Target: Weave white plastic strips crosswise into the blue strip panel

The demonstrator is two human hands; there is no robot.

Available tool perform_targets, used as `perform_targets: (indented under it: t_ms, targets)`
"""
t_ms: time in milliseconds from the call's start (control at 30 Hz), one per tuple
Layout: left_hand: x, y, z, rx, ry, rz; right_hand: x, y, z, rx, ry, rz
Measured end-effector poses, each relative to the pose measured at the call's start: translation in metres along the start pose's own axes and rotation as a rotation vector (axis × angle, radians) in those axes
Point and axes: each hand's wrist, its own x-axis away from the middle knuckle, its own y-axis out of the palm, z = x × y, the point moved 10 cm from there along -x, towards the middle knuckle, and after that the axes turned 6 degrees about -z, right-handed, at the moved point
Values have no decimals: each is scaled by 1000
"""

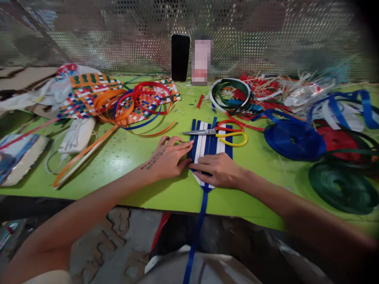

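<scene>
Since those scissors (215,131) are just lying loose on the blue and white strips (203,149), I'd use them as the marker here: the strips run side by side under them, poking out a bit past the far side and coming to a pointed end on the near side. The left hand (171,157), on the near-left of the scissors, is spread, with index finger and thumb apart at the strips' edge and not clamped on anything I can make out. The right hand (219,167), straight toward the person from the scissors, has its fingers bent down over the strips; can't tell if it's pinching one underneath or only pressing. My worry is the far ends, because the only weight I see there is the scissors, so a bump to the red or yellow handle could slide them off and let the strips fan out or cross. The blades also point left, past the index fingertip, so a careless reach could mean a poke. And that blue tail (195,240), nearer the person than the scissors, hangs off the table (133,183), so snagging it could drag everything crooked.
</scene>
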Motion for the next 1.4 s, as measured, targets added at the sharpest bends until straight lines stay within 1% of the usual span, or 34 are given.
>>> perform_targets:
  t_ms: [133, 267, 333, 433, 567, 667, 767, 967, 1067, 1133, 1200, 1233, 1267, 1333, 1400]
  targets:
    - [-1, 3, -2, 4, 4, -42, 1, 3, 2, -10, 5, -10]
    - [0, -2, -1, 0, -6, 10, 1, 5, 4, -25, 23, -36]
    - [0, -4, 2, 10, 17, 35, 1, 5, 4, -23, 31, -46]
    - [0, -2, 6, 29, 66, 27, 2, 4, 5, 0, 38, -49]
    - [0, 0, 1, 31, 25, 4, 4, -1, 3, 43, 23, 15]
    - [-1, 2, -1, 15, 3, -32, 4, -4, 0, 46, -13, 69]
    - [0, 4, -1, -13, -1, -70, 3, -4, -3, 68, -39, 89]
    - [3, 7, -1, -38, -35, -95, 5, -4, 0, 88, -29, 63]
    - [3, 9, -4, -32, -51, -99, 3, -3, 4, 76, -4, 23]
    - [1, 9, -6, -45, -37, -99, -1, -2, 5, 83, 7, -20]
    - [-1, 9, -7, -80, -22, -93, -4, -6, 3, 95, 8, -12]
    - [-2, 9, -8, -96, -26, -93, -4, -12, 0, 86, -1, 21]
    - [-4, 11, -10, -107, -29, -103, -3, -22, -1, 70, 6, 92]
    - [-7, 10, -13, -120, -55, -84, 8, -50, -2, 51, 48, 306]
    - [-10, 11, -14, -126, -63, -67, 33, -79, -1, 56, 130, 573]
